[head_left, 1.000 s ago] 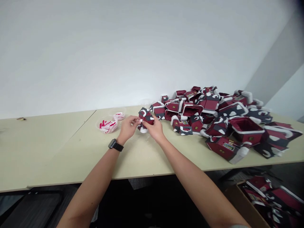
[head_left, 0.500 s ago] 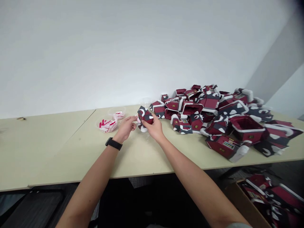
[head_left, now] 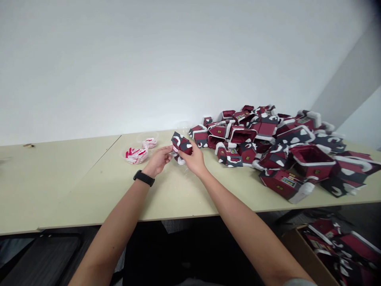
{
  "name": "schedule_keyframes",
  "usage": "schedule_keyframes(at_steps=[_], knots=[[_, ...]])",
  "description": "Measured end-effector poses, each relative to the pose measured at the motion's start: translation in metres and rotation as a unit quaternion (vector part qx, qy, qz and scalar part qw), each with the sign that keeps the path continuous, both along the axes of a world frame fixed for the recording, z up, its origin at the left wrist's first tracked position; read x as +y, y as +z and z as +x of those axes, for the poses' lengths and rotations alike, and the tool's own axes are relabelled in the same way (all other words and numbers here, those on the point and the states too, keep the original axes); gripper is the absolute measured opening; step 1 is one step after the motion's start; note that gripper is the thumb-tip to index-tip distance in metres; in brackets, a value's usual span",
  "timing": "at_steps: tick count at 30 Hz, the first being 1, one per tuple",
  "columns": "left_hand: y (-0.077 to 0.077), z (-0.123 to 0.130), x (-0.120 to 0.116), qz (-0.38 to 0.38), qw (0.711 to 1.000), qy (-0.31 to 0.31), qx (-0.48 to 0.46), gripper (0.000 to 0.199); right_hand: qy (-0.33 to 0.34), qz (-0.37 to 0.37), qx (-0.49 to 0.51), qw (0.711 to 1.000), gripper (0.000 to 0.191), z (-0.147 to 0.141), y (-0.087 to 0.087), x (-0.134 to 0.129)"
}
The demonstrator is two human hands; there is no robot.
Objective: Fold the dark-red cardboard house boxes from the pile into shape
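A small model house (head_left: 182,143), dark red with a black roof and white snow-like patches, is gripped by my right hand (head_left: 195,159), the thumb lying over its front. My left hand (head_left: 158,161), wearing a black wristband, pinches a small red-and-white striped piece (head_left: 175,149) at the left side of the house. The piece touches the house there; whether it is attached I cannot tell. Left of my hands, a clear round tub (head_left: 136,155) holds more red-and-white striped pieces. Behind it is a second clear tub (head_left: 151,143) with similar pieces.
A heap of similar red model houses (head_left: 247,135) covers the right of the pale table (head_left: 178,198). Below the table's front edge, a cardboard box (head_left: 306,254) on the right contains more houses. A wall (head_left: 149,71) stands behind. Small brown scraps (head_left: 29,145) lie far left.
The house has tilted slightly, and the striped piece now sits closer along its side between my left fingertips. Both hands keep their grip. The camera view has shifted a little.
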State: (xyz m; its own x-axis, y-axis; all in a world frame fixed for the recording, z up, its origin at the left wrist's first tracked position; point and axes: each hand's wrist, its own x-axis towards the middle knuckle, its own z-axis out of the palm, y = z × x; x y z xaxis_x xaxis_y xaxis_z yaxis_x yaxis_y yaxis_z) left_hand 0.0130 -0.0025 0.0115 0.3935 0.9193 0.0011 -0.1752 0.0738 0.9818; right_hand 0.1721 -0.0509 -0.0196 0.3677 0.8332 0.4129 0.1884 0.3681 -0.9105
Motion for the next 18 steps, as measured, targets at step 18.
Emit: schedule_keyframes(at_steps=[18], knots=[[0.0016,0.0016,-0.0041,-0.048,0.998,-0.003,-0.044,0.021,-0.004,-0.009,-0.03,1.0,0.054,0.0025,0.0017,0.0]])
